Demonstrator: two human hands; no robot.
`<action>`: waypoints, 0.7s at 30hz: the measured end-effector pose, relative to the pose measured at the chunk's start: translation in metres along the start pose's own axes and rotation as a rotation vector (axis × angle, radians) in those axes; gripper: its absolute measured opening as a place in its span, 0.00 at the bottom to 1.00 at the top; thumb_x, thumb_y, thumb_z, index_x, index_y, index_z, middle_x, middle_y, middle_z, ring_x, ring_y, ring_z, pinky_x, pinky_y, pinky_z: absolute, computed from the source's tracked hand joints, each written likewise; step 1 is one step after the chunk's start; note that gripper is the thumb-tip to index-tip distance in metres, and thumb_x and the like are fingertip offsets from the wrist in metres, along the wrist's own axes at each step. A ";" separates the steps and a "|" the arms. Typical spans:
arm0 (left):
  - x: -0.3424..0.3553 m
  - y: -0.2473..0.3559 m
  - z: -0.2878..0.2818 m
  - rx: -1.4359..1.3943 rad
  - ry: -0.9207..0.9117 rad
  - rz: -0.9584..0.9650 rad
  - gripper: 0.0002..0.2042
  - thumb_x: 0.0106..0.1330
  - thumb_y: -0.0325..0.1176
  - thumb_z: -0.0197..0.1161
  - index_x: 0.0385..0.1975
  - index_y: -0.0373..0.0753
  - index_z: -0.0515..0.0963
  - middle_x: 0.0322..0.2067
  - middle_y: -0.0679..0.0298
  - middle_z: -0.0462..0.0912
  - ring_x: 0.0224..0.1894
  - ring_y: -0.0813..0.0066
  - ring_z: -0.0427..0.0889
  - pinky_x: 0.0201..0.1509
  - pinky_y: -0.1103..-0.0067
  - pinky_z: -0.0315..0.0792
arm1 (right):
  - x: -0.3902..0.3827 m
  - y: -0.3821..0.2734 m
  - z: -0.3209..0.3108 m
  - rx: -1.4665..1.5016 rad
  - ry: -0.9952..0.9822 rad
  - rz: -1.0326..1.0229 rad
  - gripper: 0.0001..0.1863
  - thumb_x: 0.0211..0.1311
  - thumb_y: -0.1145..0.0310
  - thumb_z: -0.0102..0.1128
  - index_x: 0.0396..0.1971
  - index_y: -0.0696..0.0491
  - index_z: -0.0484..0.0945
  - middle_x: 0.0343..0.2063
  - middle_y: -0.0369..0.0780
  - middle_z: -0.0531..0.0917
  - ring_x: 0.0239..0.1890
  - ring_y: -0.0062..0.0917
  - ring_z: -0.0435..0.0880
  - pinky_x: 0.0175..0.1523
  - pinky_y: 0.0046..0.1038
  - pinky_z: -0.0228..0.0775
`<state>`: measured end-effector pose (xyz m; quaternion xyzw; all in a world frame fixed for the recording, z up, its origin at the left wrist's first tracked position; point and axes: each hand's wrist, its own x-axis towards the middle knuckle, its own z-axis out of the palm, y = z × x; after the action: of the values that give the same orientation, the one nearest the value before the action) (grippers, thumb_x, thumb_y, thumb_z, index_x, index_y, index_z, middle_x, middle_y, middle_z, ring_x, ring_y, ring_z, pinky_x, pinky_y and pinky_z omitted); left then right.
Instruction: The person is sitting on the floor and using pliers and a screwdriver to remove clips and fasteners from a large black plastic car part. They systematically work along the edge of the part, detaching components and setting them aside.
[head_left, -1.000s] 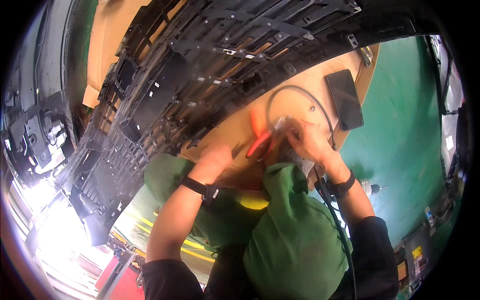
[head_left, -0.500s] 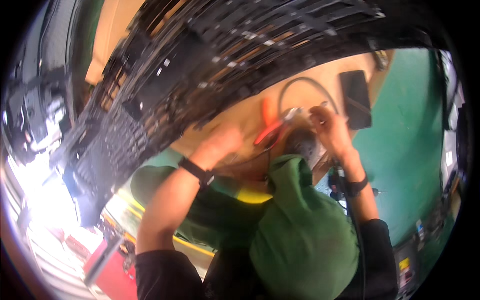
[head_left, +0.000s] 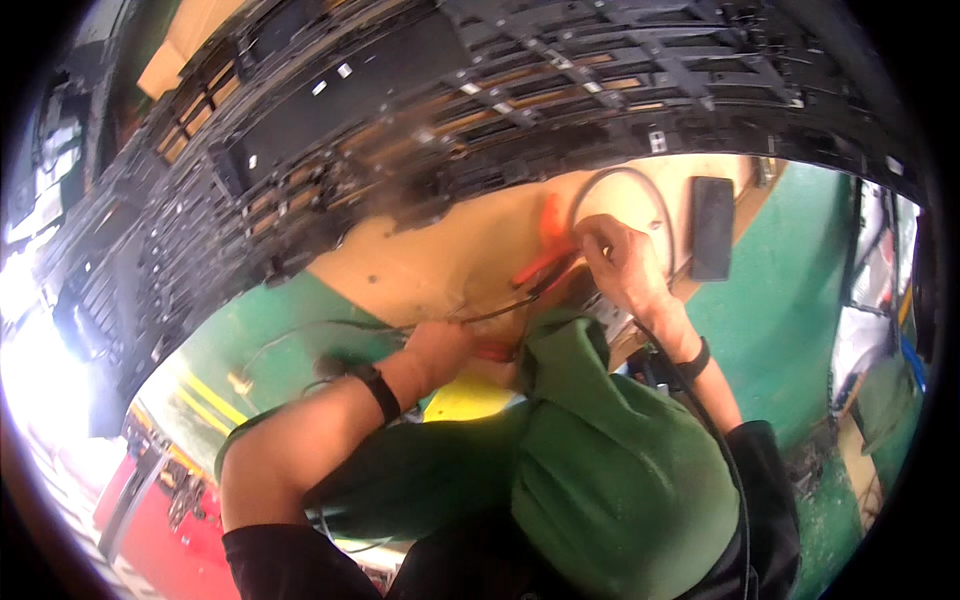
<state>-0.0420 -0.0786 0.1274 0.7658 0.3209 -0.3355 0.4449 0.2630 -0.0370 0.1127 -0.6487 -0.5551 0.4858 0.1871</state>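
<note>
A thin dark cable [head_left: 505,308] runs across the wooden board. My left hand [head_left: 440,352], slightly blurred, is closed on it at the board's near edge, and the cable trails away to the left beyond. My right hand [head_left: 620,262] is pinched around the cable farther up the board; the fingertips partly hide what lies between them. Beside these fingers lie red-handled pliers [head_left: 540,268], their jaws covered by the hand. An orange-red tool handle [head_left: 551,220] stands just behind. From the right hand a loop of cable [head_left: 628,172] arcs over the board.
A large black plastic lattice panel [head_left: 400,110] arches across the far side. A black phone [head_left: 712,228] lies at the right of the wooden board [head_left: 400,262]. Green floor [head_left: 785,260] surrounds it. My green-clad knee [head_left: 625,470] rises in front; a yellow item [head_left: 468,398] sits beside it.
My left hand has come down toward me and left, and the cable now stretches out on both sides of it. My right hand has shifted left over the pliers. The whole view has turned slightly.
</note>
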 end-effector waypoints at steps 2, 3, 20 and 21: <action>0.010 0.000 0.028 -0.094 0.168 0.101 0.10 0.67 0.34 0.60 0.40 0.35 0.81 0.41 0.49 0.87 0.43 0.49 0.89 0.46 0.58 0.83 | 0.000 0.012 -0.011 0.049 0.195 0.103 0.10 0.70 0.73 0.60 0.47 0.58 0.84 0.35 0.46 0.90 0.36 0.31 0.90 0.45 0.31 0.81; 0.016 -0.003 0.033 -0.100 0.180 0.146 0.10 0.67 0.33 0.58 0.40 0.35 0.81 0.40 0.48 0.87 0.43 0.50 0.89 0.46 0.58 0.82 | -0.002 0.021 -0.014 0.082 0.302 0.161 0.10 0.70 0.74 0.60 0.47 0.58 0.84 0.34 0.44 0.90 0.35 0.27 0.90 0.44 0.28 0.81; 0.029 -0.002 -0.088 -0.084 0.129 -0.129 0.14 0.54 0.34 0.68 0.38 0.36 0.79 0.36 0.44 0.86 0.44 0.42 0.85 0.48 0.55 0.78 | -0.131 0.085 -0.128 0.278 0.751 0.496 0.12 0.72 0.72 0.57 0.47 0.62 0.84 0.34 0.43 0.90 0.35 0.22 0.89 0.43 0.25 0.80; 0.028 -0.003 -0.093 -0.092 0.142 -0.120 0.13 0.55 0.34 0.68 0.38 0.36 0.78 0.36 0.44 0.85 0.44 0.41 0.85 0.48 0.55 0.78 | -0.138 0.089 -0.117 0.274 0.739 0.491 0.12 0.72 0.73 0.57 0.47 0.62 0.84 0.34 0.43 0.90 0.36 0.23 0.89 0.43 0.25 0.80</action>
<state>-0.0070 0.0112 0.1387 0.7459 0.4120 -0.2912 0.4348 0.4210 -0.1551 0.1548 -0.8598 -0.2121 0.3209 0.3357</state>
